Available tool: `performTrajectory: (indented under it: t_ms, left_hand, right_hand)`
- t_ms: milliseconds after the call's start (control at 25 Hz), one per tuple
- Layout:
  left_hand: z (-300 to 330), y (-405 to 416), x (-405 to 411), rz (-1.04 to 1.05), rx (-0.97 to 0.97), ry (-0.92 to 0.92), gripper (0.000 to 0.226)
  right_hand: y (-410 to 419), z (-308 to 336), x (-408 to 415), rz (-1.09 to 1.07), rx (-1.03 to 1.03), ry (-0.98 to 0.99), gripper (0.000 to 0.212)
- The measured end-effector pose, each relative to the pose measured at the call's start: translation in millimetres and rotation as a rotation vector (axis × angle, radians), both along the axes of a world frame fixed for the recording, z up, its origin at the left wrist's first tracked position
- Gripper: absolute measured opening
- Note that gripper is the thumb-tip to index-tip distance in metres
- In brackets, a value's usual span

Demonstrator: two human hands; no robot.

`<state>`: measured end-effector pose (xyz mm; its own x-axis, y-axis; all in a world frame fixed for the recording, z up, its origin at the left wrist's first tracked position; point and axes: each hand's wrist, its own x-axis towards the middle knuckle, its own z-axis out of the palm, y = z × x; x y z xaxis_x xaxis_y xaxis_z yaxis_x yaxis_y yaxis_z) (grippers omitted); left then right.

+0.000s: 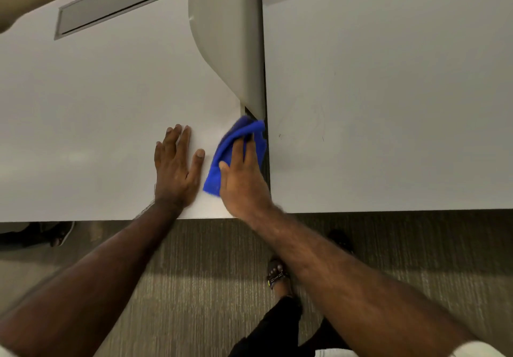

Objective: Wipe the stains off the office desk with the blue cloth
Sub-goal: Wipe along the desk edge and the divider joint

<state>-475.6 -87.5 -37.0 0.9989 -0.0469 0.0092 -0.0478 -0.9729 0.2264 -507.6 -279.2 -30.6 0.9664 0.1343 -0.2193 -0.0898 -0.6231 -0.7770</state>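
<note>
The blue cloth (227,151) lies bunched at the right front corner of the white office desk (97,112), partly over the gap beside it. My right hand (243,179) presses flat on top of the cloth, fingers wrapped into its folds. My left hand (176,168) rests open and flat on the desk just left of the cloth, fingers spread, holding nothing. Small dark specks (279,135) mark the neighbouring desk (388,93) to the right.
A grey curved divider panel (227,32) stands between the two desks. A rectangular grey cable hatch (116,1) sits at the back left. Carpet (208,273) lies below the desk edge, with my sandalled foot (277,276) on it. Another person's foot (59,234) shows under the left desk.
</note>
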Motion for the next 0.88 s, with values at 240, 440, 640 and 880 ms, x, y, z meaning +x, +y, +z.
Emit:
performTrajectory:
  t_ms: [240, 440, 640, 880]
  left_hand:
    - [-1, -2, 0, 0.005, -0.012, 0.0, 0.074]
    - [-6, 3, 2, -0.005, -0.011, -0.015, 0.063]
    - [-9, 8, 3, -0.005, -0.035, -0.017, 0.056]
    - [-1, 0, 0, -0.006, -0.058, -0.056, 0.054]
  right_hand:
    - [3, 2, 35, -0.026, -0.21, -0.104, 0.065]
    - [6, -3, -39, 0.198, -0.335, -0.241, 0.08]
    - [3, -9, -33, 0.328, -0.419, -0.347, 0.067]
    - [0, -4, 76, 0.323, -0.449, -0.404, 0.061]
